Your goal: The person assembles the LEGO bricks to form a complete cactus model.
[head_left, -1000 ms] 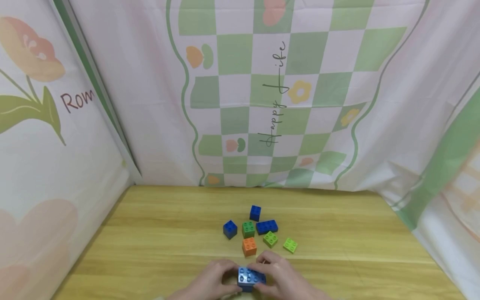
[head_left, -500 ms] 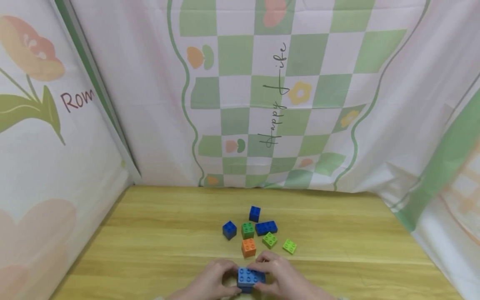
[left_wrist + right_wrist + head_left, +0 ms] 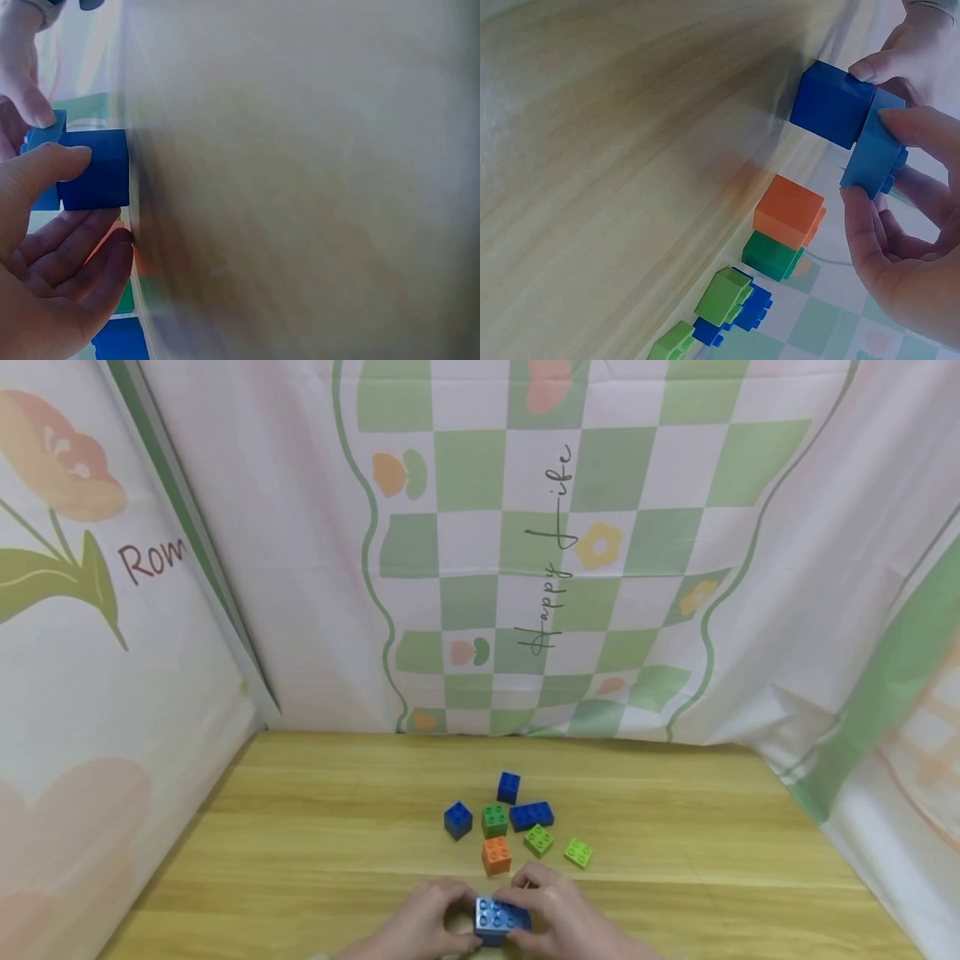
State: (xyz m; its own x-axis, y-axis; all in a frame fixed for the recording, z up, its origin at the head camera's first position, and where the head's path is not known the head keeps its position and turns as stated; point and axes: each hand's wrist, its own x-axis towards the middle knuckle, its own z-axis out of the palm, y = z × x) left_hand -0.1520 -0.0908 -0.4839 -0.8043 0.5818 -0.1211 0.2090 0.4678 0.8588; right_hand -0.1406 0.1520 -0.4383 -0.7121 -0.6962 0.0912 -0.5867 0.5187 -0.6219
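Near the front of the table, my two hands hold a pair of stacked toy bricks. A light blue brick (image 3: 871, 154) with two rows of studs is the upper one, and my right hand (image 3: 566, 914) pinches it between thumb and fingers. Below it is a dark blue brick (image 3: 105, 176), close over the tabletop, gripped by my left hand (image 3: 423, 920) with the thumb on its near side. The upper brick sticks out past the lower one to the right. In the head view, the lower brick is mostly hidden beneath the upper one.
Beyond the hands on the wooden table (image 3: 300, 827) stand an orange brick (image 3: 496, 856), a green brick (image 3: 494, 820), two small dark blue bricks (image 3: 458, 820) and a longer dark blue brick (image 3: 532, 815). Two lime bricks (image 3: 537, 841) lie to the right. A printed curtain (image 3: 540, 610) hangs behind.
Both hands keep their place and their hold on the stacked bricks. Only the sheen on the light blue brick's top varies slightly.
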